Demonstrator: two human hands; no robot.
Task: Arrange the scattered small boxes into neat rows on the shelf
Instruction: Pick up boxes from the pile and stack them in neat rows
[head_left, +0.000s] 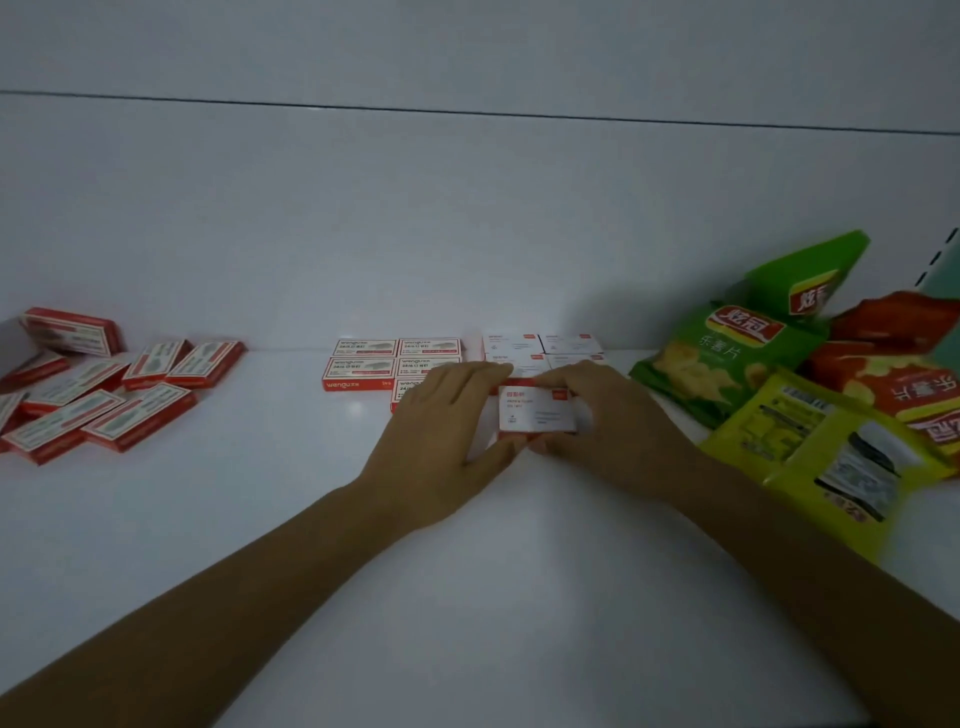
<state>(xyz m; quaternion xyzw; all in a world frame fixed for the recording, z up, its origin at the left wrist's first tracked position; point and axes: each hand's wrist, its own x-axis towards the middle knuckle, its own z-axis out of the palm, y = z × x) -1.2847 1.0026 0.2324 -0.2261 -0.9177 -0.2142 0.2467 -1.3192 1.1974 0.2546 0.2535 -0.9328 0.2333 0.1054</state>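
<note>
Two arms in shot. Left forearm (260, 597), right forearm (779, 551): both bare from lower frame edge right up to wrist. Left hand (441, 421) bare, right hand (613, 415) bare. Slim wrists, long slender fingers. Dim light, soft blur: nails and finer skin detail unreadable.

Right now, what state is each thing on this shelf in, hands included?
White box: held between both hands, label up.
Left hand: grips the box's left side.
Right hand: pinches its right side.
Loose red boxes: scattered, overlapping, far left.
Centre red boxes: flat, in neat rows.
Back white boxes: flat, in neat rows.
Crisp bags: heaped at right.
</note>
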